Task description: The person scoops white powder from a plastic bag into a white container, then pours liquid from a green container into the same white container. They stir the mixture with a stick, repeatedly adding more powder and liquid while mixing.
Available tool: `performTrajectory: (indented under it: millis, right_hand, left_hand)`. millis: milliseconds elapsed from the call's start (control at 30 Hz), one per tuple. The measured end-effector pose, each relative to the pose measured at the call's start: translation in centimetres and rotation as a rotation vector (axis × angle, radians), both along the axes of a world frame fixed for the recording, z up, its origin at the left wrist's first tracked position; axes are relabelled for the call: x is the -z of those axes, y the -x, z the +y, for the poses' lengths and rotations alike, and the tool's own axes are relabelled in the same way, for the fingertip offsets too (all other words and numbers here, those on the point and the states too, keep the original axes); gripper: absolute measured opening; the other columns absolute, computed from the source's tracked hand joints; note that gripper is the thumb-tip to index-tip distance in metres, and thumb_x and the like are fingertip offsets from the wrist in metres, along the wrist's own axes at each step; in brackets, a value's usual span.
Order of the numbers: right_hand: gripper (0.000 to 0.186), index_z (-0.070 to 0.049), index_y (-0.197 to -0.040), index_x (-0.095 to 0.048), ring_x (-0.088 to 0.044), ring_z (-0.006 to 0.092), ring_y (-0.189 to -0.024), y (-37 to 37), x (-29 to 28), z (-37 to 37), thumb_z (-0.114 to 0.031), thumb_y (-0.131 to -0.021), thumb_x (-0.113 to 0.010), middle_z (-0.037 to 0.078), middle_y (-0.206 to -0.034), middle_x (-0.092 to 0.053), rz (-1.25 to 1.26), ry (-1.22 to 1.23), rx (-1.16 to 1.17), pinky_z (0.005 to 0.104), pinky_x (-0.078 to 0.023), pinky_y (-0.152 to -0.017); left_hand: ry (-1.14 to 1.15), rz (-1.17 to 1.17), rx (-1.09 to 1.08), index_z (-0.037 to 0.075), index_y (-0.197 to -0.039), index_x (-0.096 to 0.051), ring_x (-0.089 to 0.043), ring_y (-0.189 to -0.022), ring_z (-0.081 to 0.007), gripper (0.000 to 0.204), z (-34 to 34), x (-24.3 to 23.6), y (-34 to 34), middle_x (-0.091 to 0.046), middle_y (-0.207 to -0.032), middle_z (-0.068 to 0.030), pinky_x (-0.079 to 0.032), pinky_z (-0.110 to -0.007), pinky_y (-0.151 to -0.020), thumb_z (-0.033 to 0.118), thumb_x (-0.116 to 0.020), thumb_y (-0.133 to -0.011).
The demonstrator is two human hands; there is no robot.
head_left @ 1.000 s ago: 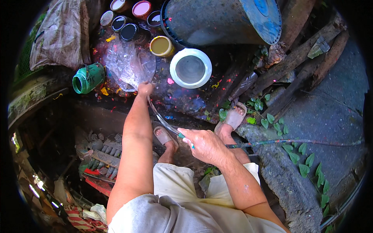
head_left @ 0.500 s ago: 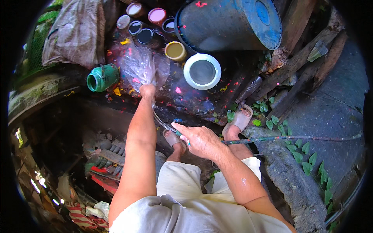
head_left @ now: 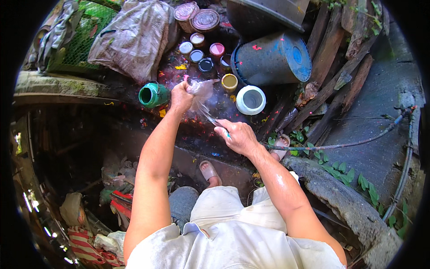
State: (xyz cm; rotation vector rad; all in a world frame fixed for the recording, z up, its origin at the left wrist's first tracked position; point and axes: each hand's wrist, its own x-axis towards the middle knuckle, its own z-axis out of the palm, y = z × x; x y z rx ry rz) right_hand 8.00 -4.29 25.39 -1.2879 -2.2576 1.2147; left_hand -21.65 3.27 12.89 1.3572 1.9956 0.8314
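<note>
My left hand (head_left: 182, 97) is closed on a crumpled clear plastic bag (head_left: 202, 91), held over a dark, paint-spattered surface. In my right hand (head_left: 240, 138) is the end of a thin hose (head_left: 347, 145), which trails off to the right. A stream of water (head_left: 207, 113) runs between the hose end and the bag. Left of my left hand lies a green plastic jar (head_left: 153, 94), its mouth facing me. A white round container (head_left: 251, 100) with greyish contents stands beyond my right hand, beside a small tub of olive-yellow paint (head_left: 230, 82).
Several small paint pots (head_left: 206, 65) and lidded tins (head_left: 205, 20) stand at the back. A blue drum (head_left: 273, 58) lies on its side there. A grey sack (head_left: 134, 40) sits back left; wooden planks (head_left: 340, 76) lean at right. A rough stone edge (head_left: 331, 197) borders my right side.
The bag has gone from spread and hanging to bunched beside my left hand. My right hand has moved forward with the hose, nearer the bag. The view has shifted, showing more of the back.
</note>
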Motion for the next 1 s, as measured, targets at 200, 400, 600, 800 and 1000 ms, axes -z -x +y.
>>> performTrajectory:
  millis: [200, 400, 600, 800, 1000]
  right_hand:
    - [0.031, -0.010, -0.137, -0.071, -0.076, 0.0454, -0.100, 5.1, -5.6, 2.0, -0.022, -0.109, -0.063, 0.026, -0.108, -0.078, -0.003, -0.025, -0.007, 0.0524, -0.061, -0.085]
    - [0.039, -0.011, -0.146, -0.064, -0.075, 0.0475, -0.106, 7.6, -10.2, 4.0, -0.030, -0.112, -0.059, 0.028, -0.111, -0.078, 0.002, -0.105, 0.041, 0.0566, -0.059, -0.094]
    - [0.061, 0.001, -0.156, -0.050, -0.075, 0.0476, -0.110, 7.7, -8.0, 5.1, -0.016, -0.102, -0.072, 0.032, -0.115, -0.077, 0.073, -0.280, 0.081, 0.0538, -0.058, -0.098]
    - [0.082, 0.007, -0.163, -0.038, -0.071, 0.0453, -0.126, 9.2, -10.5, 6.1, -0.013, -0.096, -0.079, 0.035, -0.131, -0.071, -0.083, -0.188, 0.176, 0.0491, -0.056, -0.107]
    - [0.018, 0.003, -0.105, -0.072, -0.074, 0.0461, -0.108, 10.0, -12.6, 6.8, -0.011, -0.093, -0.074, 0.027, -0.106, -0.077, -0.177, -0.229, 0.074, 0.0529, -0.059, -0.098]
  left_hand:
    - [-0.107, 0.069, 0.175, 0.003, -0.122, -0.081, -0.079, -0.104, -0.0361, 0.032, 1.6, -10.3, 0.2, -0.080, -0.116, -0.0249, -0.059, -0.047, -0.087, 0.018, -0.083, -0.094]
    - [-0.121, 0.168, 0.090, 0.000, -0.098, -0.076, -0.074, -0.105, -0.0485, 0.040, 2.5, -16.5, -0.4, -0.076, -0.104, -0.0297, -0.057, -0.055, -0.092, 0.039, -0.073, -0.103]
    - [-0.126, 0.146, 0.264, -0.004, -0.096, -0.069, -0.077, -0.095, -0.0317, 0.015, 1.4, -19.4, -1.2, -0.077, -0.102, -0.0236, -0.059, -0.044, -0.085, 0.003, -0.074, -0.084]
    - [-0.423, -0.234, 0.352, 0.000, -0.095, -0.078, -0.076, -0.094, -0.0233, 0.021, -0.6, -21.8, -0.9, -0.079, -0.101, -0.0122, -0.060, -0.035, -0.087, -0.010, -0.080, -0.077]
    - [-0.576, 0.031, 0.486, 0.003, -0.087, -0.069, -0.066, -0.084, -0.0333, 0.019, -1.5, -26.3, 0.0, -0.065, -0.086, -0.0145, -0.051, -0.046, -0.075, 0.005, -0.086, -0.078]
